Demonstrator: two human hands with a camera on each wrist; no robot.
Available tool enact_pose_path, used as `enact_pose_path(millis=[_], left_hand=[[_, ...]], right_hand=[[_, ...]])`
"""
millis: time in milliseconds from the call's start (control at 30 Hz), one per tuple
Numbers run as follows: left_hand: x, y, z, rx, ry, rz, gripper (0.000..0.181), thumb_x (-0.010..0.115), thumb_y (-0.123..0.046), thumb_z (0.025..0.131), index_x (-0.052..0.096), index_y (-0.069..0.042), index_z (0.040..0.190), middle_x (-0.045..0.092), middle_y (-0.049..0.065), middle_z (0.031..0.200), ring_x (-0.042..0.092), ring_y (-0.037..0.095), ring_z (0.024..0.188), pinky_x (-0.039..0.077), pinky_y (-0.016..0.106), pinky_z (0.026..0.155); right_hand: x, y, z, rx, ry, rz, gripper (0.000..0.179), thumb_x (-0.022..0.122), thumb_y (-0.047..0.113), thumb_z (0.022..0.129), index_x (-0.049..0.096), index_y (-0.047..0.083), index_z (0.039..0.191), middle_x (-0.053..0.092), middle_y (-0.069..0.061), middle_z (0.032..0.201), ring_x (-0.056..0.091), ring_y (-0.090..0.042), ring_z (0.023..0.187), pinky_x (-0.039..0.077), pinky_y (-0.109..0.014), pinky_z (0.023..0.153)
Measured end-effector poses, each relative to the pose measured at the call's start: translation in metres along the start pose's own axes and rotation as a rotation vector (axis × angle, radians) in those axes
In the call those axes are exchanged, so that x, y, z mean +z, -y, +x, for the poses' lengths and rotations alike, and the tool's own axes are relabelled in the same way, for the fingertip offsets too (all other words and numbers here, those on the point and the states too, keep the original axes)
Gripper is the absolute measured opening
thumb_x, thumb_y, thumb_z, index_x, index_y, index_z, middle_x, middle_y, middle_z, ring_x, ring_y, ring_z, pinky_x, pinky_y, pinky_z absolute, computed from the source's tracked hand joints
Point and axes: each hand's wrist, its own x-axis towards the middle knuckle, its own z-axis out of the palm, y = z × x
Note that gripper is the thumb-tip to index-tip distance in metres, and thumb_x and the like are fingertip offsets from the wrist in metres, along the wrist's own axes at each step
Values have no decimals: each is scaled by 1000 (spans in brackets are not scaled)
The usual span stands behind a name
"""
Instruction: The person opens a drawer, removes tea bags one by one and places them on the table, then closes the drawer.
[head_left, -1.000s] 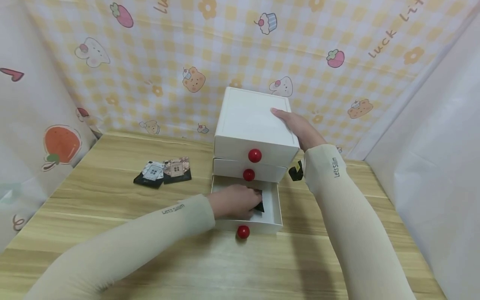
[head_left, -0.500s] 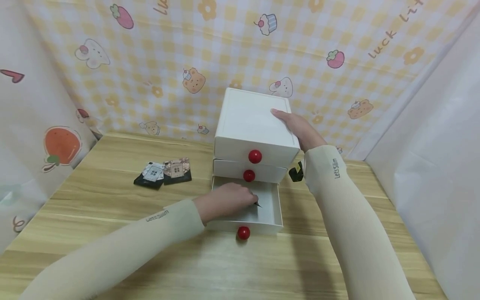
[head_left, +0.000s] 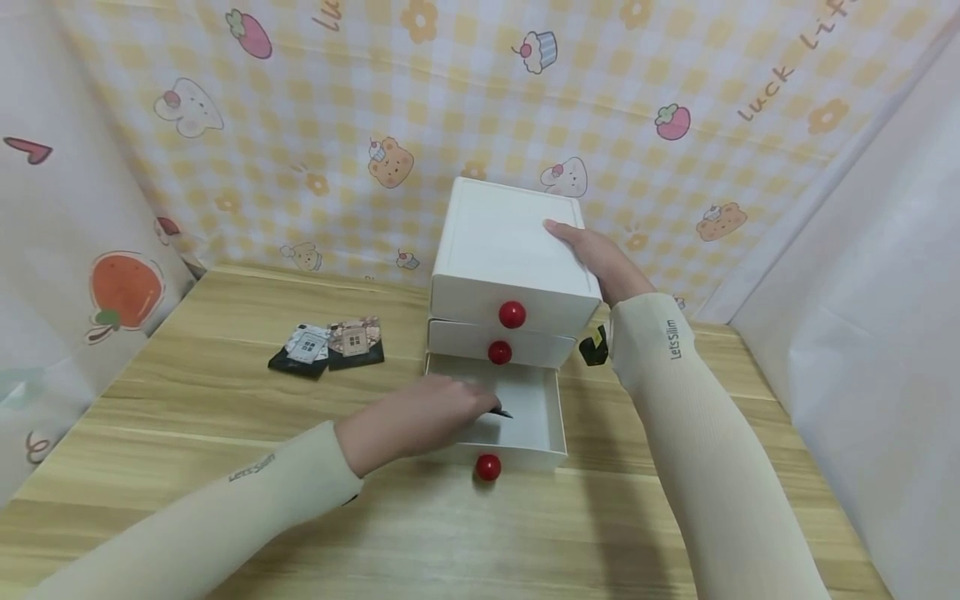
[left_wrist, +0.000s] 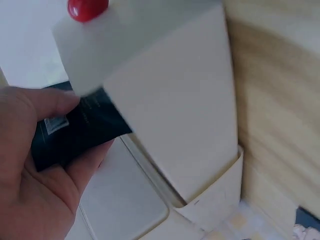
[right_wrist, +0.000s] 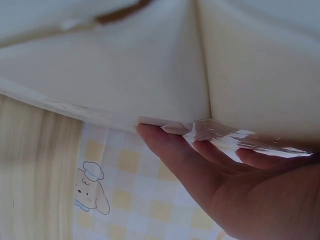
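Note:
A white desktop drawer unit (head_left: 510, 237) with red ball knobs stands on the table, its bottom drawer (head_left: 557, 421) pulled out. Over that drawer's left side is my left hand (head_left: 416, 417). It pinches a small dark flat sachet (left_wrist: 85, 122) between thumb and fingers; in the head view only the sachet's tip shows past the hand. In the left wrist view the sachet overlaps the drawer's corner. My right hand (head_left: 603, 262) rests on the unit's right side, thumb on the top panel. In the right wrist view the fingertips (right_wrist: 150, 131) press along the unit's edge.
Two similar sachets lie side by side on the table to the left, one with a grey-white print (head_left: 303, 346) and one with a pinkish print (head_left: 356, 340). The middle drawer (head_left: 457, 336) and top drawer (head_left: 465, 296) are closed. Behind hangs a checked curtain (head_left: 300, 150).
My left hand has picked the dark sachet up from the drawer floor and drawn back left with it. The right hand stays in place on the unit.

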Motion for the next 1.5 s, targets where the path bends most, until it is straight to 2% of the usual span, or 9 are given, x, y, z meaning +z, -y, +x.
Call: enact_pose_path(millis=[133, 333, 567, 700, 867, 1067, 1167, 1367, 1500], left_hand=[[2, -3, -12, 16, -93, -18, 19, 74, -8, 90, 73, -11, 109, 79, 0, 100, 74, 9, 84, 60, 21, 75], [1, -4, -33, 42, -179, -19, 14, 72, -11, 92, 74, -13, 106, 79, -3, 98, 73, 7, 86, 59, 20, 76], [-3, 2, -53, 111, -350, -10, 26, 80, -5, 83, 76, -14, 107, 79, -4, 100, 74, 6, 90, 59, 21, 78], [-7, 5, -63, 62, -393, -77, 34, 82, -1, 80, 75, -14, 110, 79, -3, 103, 74, 8, 93, 60, 22, 79], [-9, 12, -76, -25, -428, -128, 31, 78, -2, 85, 74, -13, 114, 78, -1, 106, 75, 11, 95, 61, 26, 80], [-12, 24, -91, -64, -530, -175, 31, 76, 2, 83, 74, -9, 112, 78, 3, 104, 76, 14, 90, 61, 22, 74], [-13, 30, -97, -157, -552, -201, 30, 75, 2, 84, 73, -6, 114, 78, 8, 103, 75, 15, 82, 59, 19, 68], [-20, 41, -101, -481, -467, -260, 28, 64, -3, 96, 68, 0, 123, 76, 18, 102, 53, 8, 56, 43, 19, 47], [-18, 51, -95, -571, -399, -273, 30, 59, -5, 99, 65, 1, 128, 73, 24, 114, 61, 18, 62, 47, 28, 51]], right_hand=[[0, 0, -2, 4, -1, 10, 90, 49, 72, 92, 21, 20, 160, 54, -12, 139, 63, -25, 116, 58, -36, 87], [1, 0, -3, 5, 5, 14, 88, 49, 72, 93, 22, 21, 160, 55, -11, 138, 64, -25, 115, 59, -35, 84], [0, -1, -3, -4, 2, -9, 89, 47, 72, 93, 19, 21, 161, 53, -12, 140, 62, -26, 118, 58, -36, 86], [0, -1, -4, -4, -1, -12, 89, 47, 73, 93, 19, 22, 161, 54, -12, 139, 64, -25, 115, 59, -35, 84], [0, -1, -5, -9, 5, 2, 88, 48, 73, 92, 23, 23, 160, 56, -11, 137, 66, -25, 111, 60, -36, 83], [-1, 0, -6, -3, 1, 3, 87, 49, 73, 92, 24, 23, 160, 56, -10, 137, 66, -25, 112, 60, -37, 83], [-1, 0, -5, 8, 1, 4, 88, 50, 73, 91, 24, 24, 159, 57, -9, 136, 66, -25, 113, 59, -36, 84], [0, 0, -4, 15, -1, 0, 90, 50, 74, 91, 22, 24, 160, 57, -10, 135, 67, -25, 112, 60, -36, 84], [1, 0, -2, 15, -9, 1, 90, 49, 74, 91, 22, 22, 160, 57, -10, 133, 67, -25, 111, 60, -36, 83]])
